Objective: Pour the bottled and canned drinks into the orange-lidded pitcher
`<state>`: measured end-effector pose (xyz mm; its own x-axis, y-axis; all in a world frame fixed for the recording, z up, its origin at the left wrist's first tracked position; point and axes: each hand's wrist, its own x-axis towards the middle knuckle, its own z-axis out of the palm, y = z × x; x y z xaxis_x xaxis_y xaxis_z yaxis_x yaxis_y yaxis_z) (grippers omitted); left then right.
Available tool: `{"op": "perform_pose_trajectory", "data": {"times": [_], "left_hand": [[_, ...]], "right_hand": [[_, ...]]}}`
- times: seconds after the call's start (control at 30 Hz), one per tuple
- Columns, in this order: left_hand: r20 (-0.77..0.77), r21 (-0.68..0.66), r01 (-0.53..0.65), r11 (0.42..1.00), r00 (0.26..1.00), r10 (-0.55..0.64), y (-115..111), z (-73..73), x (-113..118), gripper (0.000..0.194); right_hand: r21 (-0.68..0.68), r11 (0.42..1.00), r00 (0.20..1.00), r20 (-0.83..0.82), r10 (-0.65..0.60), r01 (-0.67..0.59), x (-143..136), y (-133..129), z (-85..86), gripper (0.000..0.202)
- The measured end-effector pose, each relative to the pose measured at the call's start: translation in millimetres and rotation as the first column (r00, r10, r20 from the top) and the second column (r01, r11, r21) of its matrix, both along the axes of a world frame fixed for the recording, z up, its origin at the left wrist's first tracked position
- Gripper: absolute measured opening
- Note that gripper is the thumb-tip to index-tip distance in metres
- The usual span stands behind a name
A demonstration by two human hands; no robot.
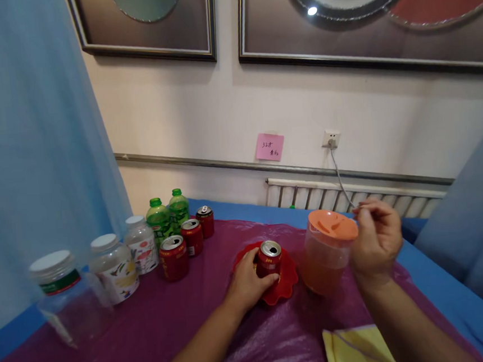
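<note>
My left hand (248, 282) is wrapped round a red drink can (268, 259), which stands upright on a red scalloped plate (291, 281). The can's top is open. To the right of the plate is a clear plastic pitcher (322, 264) with an orange lid (333, 226) and amber liquid in its lower part. My right hand (375, 237) is raised beside the pitcher's right side, fingers curled and closed. Whether they hold anything is hidden; no handle shows.
Left on the purple cover (153, 335) are several red cans (174, 259), two green bottles (158, 219) and three clear jars with white lids (116, 268). A folded yellow cloth (358, 351) lies in front. Behind are a radiator (310, 194) and a plugged-in cable (339, 175).
</note>
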<state>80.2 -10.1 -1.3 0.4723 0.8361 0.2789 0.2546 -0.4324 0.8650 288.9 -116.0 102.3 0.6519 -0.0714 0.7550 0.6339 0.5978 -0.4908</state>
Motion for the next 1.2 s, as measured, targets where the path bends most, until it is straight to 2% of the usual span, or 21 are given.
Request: {"op": "perform_pose_trajectory", "data": {"times": [0.07, 0.1, 0.17, 0.2, 0.23, 0.3, 0.37, 0.47, 0.57, 0.77, 1.0, 1.2], "left_hand": [[-0.005, 0.020, -0.001, 1.000, 1.000, 0.001, 2, -1.9, 0, 0.066], [-0.009, 0.031, 0.001, 1.000, 1.000, -0.001, 2, -2.6, 0, 0.066], [-0.021, 0.049, 0.010, 0.999, 1.000, -0.009, 3, -3.6, 0, 0.067], [-0.027, 0.055, 0.017, 0.998, 1.000, -0.015, 4, -4.0, 1, 0.066], [-0.031, 0.059, 0.021, 0.998, 0.999, -0.020, 4, -4.4, 1, 0.066], [-0.037, 0.065, 0.024, 0.998, 0.999, -0.022, 5, -4.9, 1, 0.065], [-0.043, 0.073, 0.022, 0.997, 0.999, -0.019, 6, -4.8, 2, 0.064], [-0.054, 0.081, 0.023, 0.996, 0.998, -0.018, 8, -3.7, 2, 0.065], [-0.066, 0.084, 0.009, 0.996, 0.998, -0.004, 10, -2.5, 3, 0.064], [-0.044, 0.054, 0.005, 0.999, 0.999, -0.002, 13, 1.5, 1, 0.066], [-0.104, 0.114, -0.010, 0.993, 0.994, 0.022, 8, 5.4, 0, 0.064], [-0.109, 0.095, 0.010, 0.995, 0.994, 0.001, 5, 7.4, -1, 0.064]], "right_hand": [[-0.128, 0.986, 0.974, 0.186, 0.126, -0.103, -29, -16, -15.1, 0.001], [-0.230, 0.962, 0.940, 0.269, 0.209, -0.148, -42, -24, -27.9, 0.005], [-0.508, 0.836, 0.837, 0.353, 0.419, -0.205, -63, -41, -60.5, 0.013], [-0.603, 0.772, 0.788, 0.370, 0.493, -0.200, -70, -47, -78.0, 0.016], [-0.649, 0.741, 0.748, 0.404, 0.526, -0.170, -75, -52, -94.8, 0.017], [-0.697, 0.714, 0.683, 0.491, 0.540, -0.064, -78, -56, -121.6, 0.017], [-0.701, 0.712, 0.664, 0.555, 0.501, 0.048, -76, -56, -136.4, 0.016], [-0.694, 0.706, 0.691, 0.580, 0.433, 0.140, -70, -52, -140.0, 0.014], [-0.719, 0.676, 0.694, 0.570, 0.441, 0.161, -68, -50, -135.6, 0.013], [-0.759, 0.641, 0.702, 0.517, 0.489, 0.112, -69, -52, -131.9, 0.012], [-0.819, 0.573, 0.738, 0.396, 0.547, 0.015, -70, -52, -137.0, 0.014], [-0.806, 0.591, 0.831, 0.352, 0.431, 0.035, -71, -48, -134.9, 0.013]]}}
